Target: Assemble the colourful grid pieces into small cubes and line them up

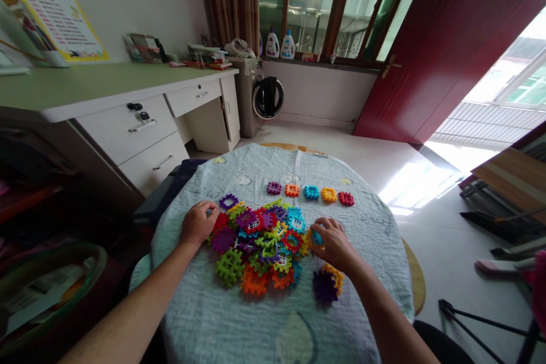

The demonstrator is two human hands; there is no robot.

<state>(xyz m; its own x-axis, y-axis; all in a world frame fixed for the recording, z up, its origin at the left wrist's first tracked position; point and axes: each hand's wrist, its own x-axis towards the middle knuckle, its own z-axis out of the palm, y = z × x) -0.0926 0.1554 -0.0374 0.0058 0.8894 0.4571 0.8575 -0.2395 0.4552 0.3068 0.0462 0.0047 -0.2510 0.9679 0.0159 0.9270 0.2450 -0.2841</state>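
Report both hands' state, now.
Left hand: curled beside the pile; grip can't be told.
Right hand: curled over a blue piece; grip can't be told.

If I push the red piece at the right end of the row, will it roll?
The red piece probably won't roll: it lies flat, with notched edges. It looks like plastic with holes, so likely light. The wrinkled tablecloth might snag it.

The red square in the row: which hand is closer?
Right. The right hand is just below the red square in the picture; the left hand is farther, at the pile's left edge.
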